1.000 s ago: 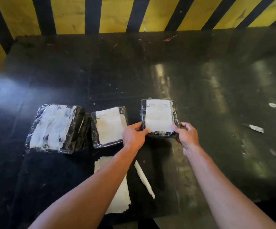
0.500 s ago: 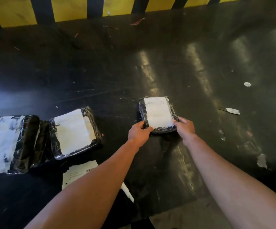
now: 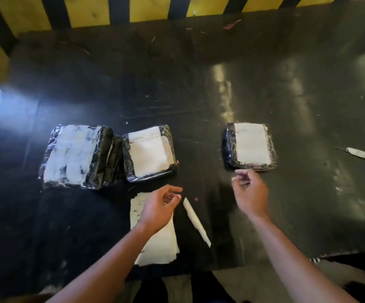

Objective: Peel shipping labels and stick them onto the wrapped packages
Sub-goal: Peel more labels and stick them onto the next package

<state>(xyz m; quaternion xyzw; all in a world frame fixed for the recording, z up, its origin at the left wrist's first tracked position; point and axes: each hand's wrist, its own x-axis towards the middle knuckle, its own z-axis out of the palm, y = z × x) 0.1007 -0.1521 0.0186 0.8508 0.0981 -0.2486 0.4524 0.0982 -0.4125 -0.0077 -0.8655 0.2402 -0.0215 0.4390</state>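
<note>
Both our hands are loose and empty: left hand (image 3: 158, 207) over the label stack (image 3: 155, 241) at 6 o'clock, right hand (image 3: 250, 193) just off the labelled package (image 3: 251, 147). A hasty peel could tear or crease the next label.

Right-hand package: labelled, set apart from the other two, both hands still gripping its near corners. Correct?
Not quite. The head view shows both hands off it: the right hand hangs just short of the right-hand package, and the left hand is over the label sheets. It is labelled and lies apart from the other two packages.
</note>
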